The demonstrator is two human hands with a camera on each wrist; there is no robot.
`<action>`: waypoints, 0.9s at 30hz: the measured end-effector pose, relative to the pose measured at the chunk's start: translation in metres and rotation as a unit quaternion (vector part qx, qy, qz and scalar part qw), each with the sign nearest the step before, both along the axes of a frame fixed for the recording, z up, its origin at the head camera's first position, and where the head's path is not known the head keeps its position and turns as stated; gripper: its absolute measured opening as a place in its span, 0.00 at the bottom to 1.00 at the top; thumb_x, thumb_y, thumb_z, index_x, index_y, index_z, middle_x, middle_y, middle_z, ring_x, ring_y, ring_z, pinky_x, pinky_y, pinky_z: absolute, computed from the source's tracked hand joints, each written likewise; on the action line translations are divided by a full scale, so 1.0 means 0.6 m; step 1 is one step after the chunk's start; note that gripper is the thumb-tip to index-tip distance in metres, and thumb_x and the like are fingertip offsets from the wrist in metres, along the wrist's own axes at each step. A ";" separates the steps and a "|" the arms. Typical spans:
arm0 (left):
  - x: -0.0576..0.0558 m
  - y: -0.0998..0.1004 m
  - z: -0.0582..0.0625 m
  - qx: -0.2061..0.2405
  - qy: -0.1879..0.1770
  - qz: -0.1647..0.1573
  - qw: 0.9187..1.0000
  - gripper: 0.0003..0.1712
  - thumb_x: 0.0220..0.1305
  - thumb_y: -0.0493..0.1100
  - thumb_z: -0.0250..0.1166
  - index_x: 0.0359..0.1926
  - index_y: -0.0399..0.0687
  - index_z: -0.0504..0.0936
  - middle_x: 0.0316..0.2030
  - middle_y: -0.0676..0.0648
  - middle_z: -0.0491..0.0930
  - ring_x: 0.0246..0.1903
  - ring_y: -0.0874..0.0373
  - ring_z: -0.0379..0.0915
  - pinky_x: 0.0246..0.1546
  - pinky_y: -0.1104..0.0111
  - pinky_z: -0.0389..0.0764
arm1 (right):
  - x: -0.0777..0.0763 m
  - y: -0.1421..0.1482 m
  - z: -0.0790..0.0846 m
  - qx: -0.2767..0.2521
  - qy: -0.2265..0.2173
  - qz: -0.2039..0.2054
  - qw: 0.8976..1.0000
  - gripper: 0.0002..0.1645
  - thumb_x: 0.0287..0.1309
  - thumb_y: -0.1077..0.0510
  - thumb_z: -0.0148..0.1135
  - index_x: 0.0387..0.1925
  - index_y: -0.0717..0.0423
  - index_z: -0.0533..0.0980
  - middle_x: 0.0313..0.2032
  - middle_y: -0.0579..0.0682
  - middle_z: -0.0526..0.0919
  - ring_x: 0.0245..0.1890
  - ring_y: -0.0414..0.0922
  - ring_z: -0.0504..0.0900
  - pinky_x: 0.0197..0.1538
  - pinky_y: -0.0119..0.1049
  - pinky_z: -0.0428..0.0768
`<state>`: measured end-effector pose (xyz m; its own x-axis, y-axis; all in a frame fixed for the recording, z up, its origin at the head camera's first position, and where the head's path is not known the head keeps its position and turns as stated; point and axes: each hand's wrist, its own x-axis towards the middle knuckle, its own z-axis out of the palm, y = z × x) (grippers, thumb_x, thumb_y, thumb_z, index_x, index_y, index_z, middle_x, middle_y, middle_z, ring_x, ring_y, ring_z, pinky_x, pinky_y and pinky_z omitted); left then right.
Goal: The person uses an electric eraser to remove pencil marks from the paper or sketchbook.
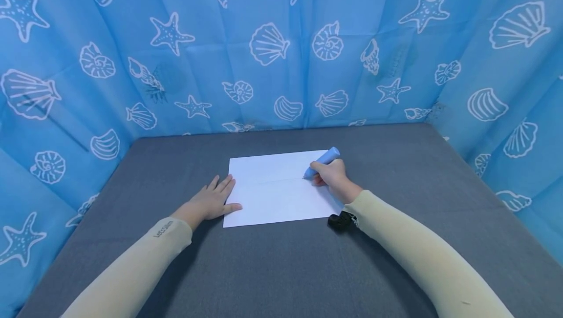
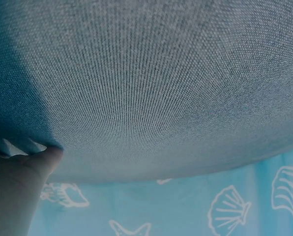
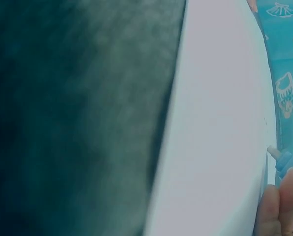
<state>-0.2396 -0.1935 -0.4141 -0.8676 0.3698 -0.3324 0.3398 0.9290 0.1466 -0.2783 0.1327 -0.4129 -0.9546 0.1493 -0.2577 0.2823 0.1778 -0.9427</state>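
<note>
A white sheet of paper [image 1: 268, 205] lies flat on the grey cloth, with a faint line across its middle; I cannot tell whether it is drawn or a crease. My left hand [image 1: 210, 201] rests at the paper's left edge, fingers spread and straight, thumb over the sheet. In the left wrist view only part of that hand [image 2: 21, 179] shows. My right hand [image 1: 332, 177] grips a thick light-blue pen [image 1: 326, 156], tilted, its tip at or just above the paper right of centre. The right wrist view shows the pen's pale tip [image 3: 273, 151] beside the fingertips [image 3: 291, 179].
Grey cloth [image 1: 272, 269] covers the table. A blue curtain [image 1: 211, 59] with white shells and starfish hangs behind and along both sides. A small black object [image 1: 339, 221] sits at the right wrist, by the cream sleeve [image 1: 409, 244].
</note>
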 end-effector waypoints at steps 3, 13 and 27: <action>0.001 0.000 0.002 0.001 0.000 0.000 1.000 0.51 0.69 0.69 0.47 0.76 0.39 0.44 0.76 0.38 0.40 0.72 0.33 0.31 0.67 0.40 0.45 | 0.003 0.005 0.001 0.002 0.003 -0.007 1.000 0.12 0.62 0.59 0.60 0.37 0.67 0.75 0.17 0.51 0.78 0.16 0.40 0.76 0.25 0.31 0.80; 0.006 -0.001 0.005 0.013 0.005 -0.001 1.000 0.50 0.69 0.67 0.49 0.76 0.37 0.46 0.75 0.37 0.41 0.72 0.32 0.32 0.66 0.39 0.46 | 0.000 0.007 -0.003 0.008 0.003 -0.013 1.000 0.11 0.60 0.58 0.61 0.33 0.66 0.75 0.16 0.50 0.77 0.15 0.39 0.76 0.24 0.31 0.79; 0.007 0.002 0.007 0.010 0.003 0.001 1.000 0.50 0.70 0.67 0.49 0.76 0.38 0.45 0.75 0.37 0.40 0.72 0.33 0.31 0.67 0.39 0.46 | 0.003 0.012 -0.001 0.008 0.007 -0.020 1.000 0.11 0.59 0.59 0.61 0.33 0.66 0.75 0.16 0.50 0.77 0.15 0.40 0.76 0.24 0.31 0.79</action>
<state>-0.2355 -0.1925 -0.4097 -0.8699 0.3755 -0.3197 0.3395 0.9262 0.1641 -0.2763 0.1400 -0.4136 -0.9515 0.1910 -0.2411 0.2757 0.1822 -0.9438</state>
